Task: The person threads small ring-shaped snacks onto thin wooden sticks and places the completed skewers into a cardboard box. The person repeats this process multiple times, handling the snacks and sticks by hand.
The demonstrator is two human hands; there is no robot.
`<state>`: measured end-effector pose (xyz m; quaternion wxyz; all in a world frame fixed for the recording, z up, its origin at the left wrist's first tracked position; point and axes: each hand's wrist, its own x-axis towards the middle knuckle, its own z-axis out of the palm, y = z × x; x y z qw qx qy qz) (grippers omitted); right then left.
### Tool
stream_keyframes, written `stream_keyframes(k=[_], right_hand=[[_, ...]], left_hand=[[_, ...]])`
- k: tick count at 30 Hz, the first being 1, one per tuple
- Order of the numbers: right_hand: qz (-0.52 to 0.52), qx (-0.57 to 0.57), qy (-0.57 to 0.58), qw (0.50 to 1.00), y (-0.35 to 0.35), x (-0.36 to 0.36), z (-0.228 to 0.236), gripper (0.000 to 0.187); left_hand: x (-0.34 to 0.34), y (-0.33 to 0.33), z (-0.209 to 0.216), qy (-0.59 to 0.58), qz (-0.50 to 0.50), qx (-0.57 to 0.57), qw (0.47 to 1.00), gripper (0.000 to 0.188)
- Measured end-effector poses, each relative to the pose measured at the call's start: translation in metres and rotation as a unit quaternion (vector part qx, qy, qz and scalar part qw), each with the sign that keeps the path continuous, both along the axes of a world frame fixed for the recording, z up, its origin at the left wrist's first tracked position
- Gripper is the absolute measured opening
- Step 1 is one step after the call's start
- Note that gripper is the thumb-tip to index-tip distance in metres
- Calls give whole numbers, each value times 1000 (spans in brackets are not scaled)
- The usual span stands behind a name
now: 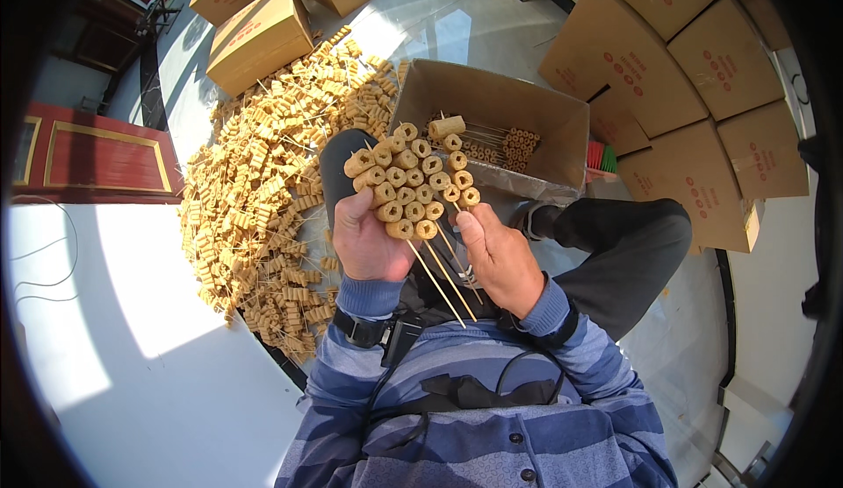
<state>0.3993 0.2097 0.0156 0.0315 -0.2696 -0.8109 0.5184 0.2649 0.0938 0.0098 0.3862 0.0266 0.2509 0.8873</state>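
The left grip (371,244) clasps a bunch of skewers (406,176); the right grip (505,258) pinches its right side. Beyond, an open box (492,89) sits on sunlit floor (443,39), a skewer heap (263,216) left, stacked cartons (645,67) right, a red door (110,156) far left.

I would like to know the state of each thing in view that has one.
Left hand: closed around held skewers.
Right hand: closed at the bunch's right side.
Held skewers: bunched, some sticks showing below.
Carton: open, holding boxed skewers.
Floor skewers: loosely heaped.
Right-side cartons: stacked; sealing unclear.
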Motion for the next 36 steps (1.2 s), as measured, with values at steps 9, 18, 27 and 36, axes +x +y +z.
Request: stream_keyframes(k=[9, 18, 27, 36], right_hand=[[14, -367, 32, 930, 11, 1, 1, 34], [10, -421, 38, 906, 7, -2, -6, 32], [18, -361, 32, 932, 11, 1, -6, 30], [27, -494, 6, 869, 23, 1, 4, 34]], left_hand=[[-1, -4, -12, -22, -31, 41, 998, 66], [-12, -15, -25, -7, -53, -18, 998, 70], [-16, -17, -37, -30, -59, 26, 997, 81], [-13, -12, -39, -59, -73, 79, 992, 84]])
